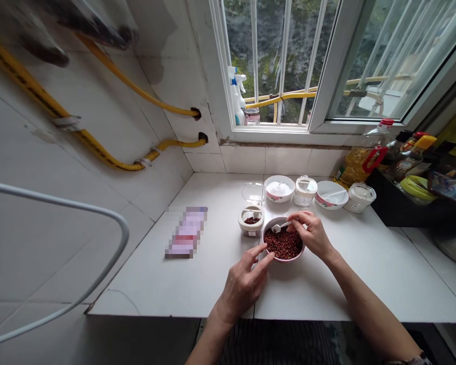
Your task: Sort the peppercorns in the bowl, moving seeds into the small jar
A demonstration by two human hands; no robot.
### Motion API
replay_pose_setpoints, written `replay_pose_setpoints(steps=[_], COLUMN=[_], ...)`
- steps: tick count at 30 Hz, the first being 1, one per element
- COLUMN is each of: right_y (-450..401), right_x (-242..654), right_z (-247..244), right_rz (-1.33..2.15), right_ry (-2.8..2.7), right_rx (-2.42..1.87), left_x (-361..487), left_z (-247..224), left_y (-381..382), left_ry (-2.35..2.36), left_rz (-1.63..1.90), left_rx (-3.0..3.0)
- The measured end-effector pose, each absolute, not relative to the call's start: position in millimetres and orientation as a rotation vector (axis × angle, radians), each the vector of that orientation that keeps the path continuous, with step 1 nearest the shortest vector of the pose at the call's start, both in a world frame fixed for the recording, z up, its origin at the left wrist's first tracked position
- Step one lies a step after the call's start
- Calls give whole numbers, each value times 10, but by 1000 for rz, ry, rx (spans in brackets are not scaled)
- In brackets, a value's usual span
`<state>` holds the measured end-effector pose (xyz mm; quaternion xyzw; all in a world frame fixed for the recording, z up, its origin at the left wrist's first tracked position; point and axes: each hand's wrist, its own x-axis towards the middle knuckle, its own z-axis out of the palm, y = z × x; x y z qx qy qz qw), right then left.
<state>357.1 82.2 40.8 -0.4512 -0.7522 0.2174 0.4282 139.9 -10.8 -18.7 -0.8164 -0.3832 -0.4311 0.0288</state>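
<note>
A bowl (283,260) filled with small reddish-brown peppercorn-like grains (287,246) stands near the middle of the counter. At its near left rim, my left hand (247,274) holds the bowl with the thumb and a finger. My right hand (313,235) pinches the handle of a small white spoon (276,228), whose head is over the grains. Left of the bowl, a small seasoning jar (251,230) with its lid raised contains some of the same grains. The clear lid (253,192) leans back behind it.
Behind are a flowered bowl of white granules (279,196), a lidded jar (305,190), a flowered bowl with a white spoon (331,202) and another white jar (359,197). An oil bottle (357,157) and a black box of bottles (399,203) stand right. A blurred purple packet (186,233) lies left.
</note>
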Motion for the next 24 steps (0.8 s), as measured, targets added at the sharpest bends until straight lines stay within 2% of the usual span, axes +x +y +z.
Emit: replay_pose_setpoints(steps=[16, 24], right_y=[806, 827], right_x=[3524, 3568], right_z=[402, 437], right_rz=[668, 1098], right_ry=[-1852, -1481], right_rx=[-1132, -1128], left_x=[1402, 1400], left_z=[-174, -189], left_y=[-107, -105], left_ry=[-1178, -1172], left_rz=[-1330, -1341], left_rx=[-2518, -2518])
